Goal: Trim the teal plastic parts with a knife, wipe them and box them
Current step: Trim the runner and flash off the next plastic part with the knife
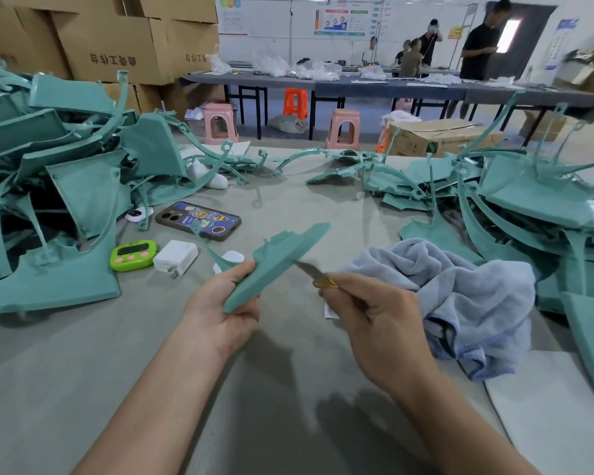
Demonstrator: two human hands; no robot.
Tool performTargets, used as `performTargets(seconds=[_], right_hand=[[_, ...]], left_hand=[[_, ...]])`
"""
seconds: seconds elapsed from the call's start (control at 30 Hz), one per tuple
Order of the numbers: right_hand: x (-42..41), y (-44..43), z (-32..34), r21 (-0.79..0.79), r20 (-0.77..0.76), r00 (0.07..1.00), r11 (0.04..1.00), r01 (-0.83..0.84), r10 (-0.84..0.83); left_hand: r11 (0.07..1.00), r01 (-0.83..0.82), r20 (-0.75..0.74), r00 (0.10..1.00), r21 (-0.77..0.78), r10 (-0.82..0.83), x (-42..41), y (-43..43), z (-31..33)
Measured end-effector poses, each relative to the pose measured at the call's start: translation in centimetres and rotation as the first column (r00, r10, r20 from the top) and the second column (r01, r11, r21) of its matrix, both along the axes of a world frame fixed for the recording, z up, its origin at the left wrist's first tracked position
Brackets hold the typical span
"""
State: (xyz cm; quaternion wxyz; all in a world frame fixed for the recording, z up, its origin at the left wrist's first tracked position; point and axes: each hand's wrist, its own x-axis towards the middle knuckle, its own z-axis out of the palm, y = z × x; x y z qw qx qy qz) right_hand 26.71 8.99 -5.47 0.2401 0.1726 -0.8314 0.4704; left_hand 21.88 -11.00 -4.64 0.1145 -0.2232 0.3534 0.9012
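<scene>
One teal part sits tilted above the table, pinched at its lower end by the left hand. Right hand fingers wrap a knife, blade touching the part's edge. Blue towel lies just right, teal piles both sides.

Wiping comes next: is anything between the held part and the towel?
Nothing visible. The part in the left hand faces the towel across bare table; only the right hand with the knife lies between.
</scene>
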Motion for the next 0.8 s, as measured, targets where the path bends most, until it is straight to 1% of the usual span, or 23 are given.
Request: performTargets(seconds=[0.03,0.07,0.1,0.13,0.2,0.23,0.27,0.37,0.4,0.43,0.5,0.53,0.57,0.6,0.63,0.67,0.7,0.73,0.77,0.8], right_hand=[[0.1,0.0,0.1,0.004,-0.001,1.0,1.0,0.007,-0.007],[0.2,0.0,0.2,-0.008,0.016,1.0,1.0,-0.012,0.012],[0.4,0.2,0.2,0.016,0.027,0.999,0.999,-0.037,0.037],[0.5,0.1,0.2,0.089,0.018,0.998,0.994,-0.061,0.059],[0.9,-0.3,0.2,0.289,-0.044,0.996,0.956,-0.057,0.073],[0.9,-0.5,0.1,0.346,-0.072,0.996,0.938,-0.031,0.059],[0.9,-0.8,0.1,0.364,-0.086,0.996,0.931,0.004,0.029],[0.4,-0.7,0.0,0.32,-0.074,0.992,0.939,0.125,-0.107],[0.1,-0.3,-0.1,0.258,-0.037,0.987,0.953,0.16,-0.156],[-0.3,0.3,0.0,0.16,0.02,0.979,0.967,0.197,-0.203],[-1.1,1.7,0.3,-0.014,0.102,0.936,0.941,0.339,-0.336],[-1.3,2.3,0.5,-0.061,0.108,0.92,0.921,0.385,-0.378],[-1.3,2.7,0.6,-0.096,0.104,0.922,0.919,0.383,-0.373],[-1.2,2.8,0.7,-0.124,0.089,0.941,0.934,0.335,-0.326],[-0.8,2.4,0.7,-0.129,0.064,0.967,0.958,0.255,-0.248],[-0.3,1.9,0.7,-0.079,0.027,0.987,0.984,0.162,-0.16],[0.2,1.1,0.5,0.027,-0.015,0.997,0.997,0.077,-0.076],[0.6,0.2,0.4,0.167,-0.059,0.998,0.985,0.03,-0.02],[0.9,-0.6,0.3,0.283,-0.104,0.994,0.959,-0.002,0.033],[1.1,-1.2,0.2,0.348,-0.124,0.989,0.937,-0.038,0.086]], left_hand=[[1.0,-0.012,0.001,1.0,0.007,0.012,0.0,-0.1,0.1],[1.0,-0.018,-0.002,1.0,0.016,0.018,0.0,-0.2,0.1],[1.0,-0.015,-0.008,1.0,0.027,0.015,0.0,-0.1,0.1],[0.999,-0.018,-0.01,1.0,0.029,0.019,0.0,0.0,0.0],[1.0,-0.025,-0.017,1.0,0.004,0.025,0.1,0.3,-0.1],[1.0,-0.029,-0.016,0.999,-0.01,0.028,0.2,0.6,0.0],[0.999,-0.029,-0.01,1.0,-0.018,0.029,0.3,0.8,-0.1],[0.998,0.055,-0.038,0.998,0.026,-0.054,0.6,1.2,0.0],[0.997,0.07,-0.041,0.997,0.043,-0.068,0.4,1.1,0.0],[0.996,0.073,-0.037,0.997,0.047,-0.072,0.3,0.9,0.0],[0.999,0.035,-0.016,0.999,0.03,-0.035,-0.1,0.5,0.0],[1.0,0.016,-0.004,1.0,0.02,-0.016,-0.1,0.4,-0.2],[1.0,0.005,0.003,1.0,0.011,-0.005,-0.2,0.3,-0.3],[1.0,-0.007,0.001,1.0,0.005,0.007,-0.3,0.3,-0.4],[1.0,-0.011,0.002,1.0,0.003,0.011,-0.3,0.4,-0.4],[1.0,-0.016,0.004,1.0,0.005,0.016,-0.3,0.4,-0.4],[1.0,-0.017,0.005,1.0,0.009,0.017,-0.3,0.4,-0.3],[1.0,-0.015,0.0,1.0,0.009,0.015,-0.3,0.6,-0.2],[1.0,-0.014,0.001,1.0,0.003,0.014,-0.1,0.7,-0.1],[1.0,-0.02,0.007,1.0,-0.012,0.02,0.0,0.9,-0.1]])
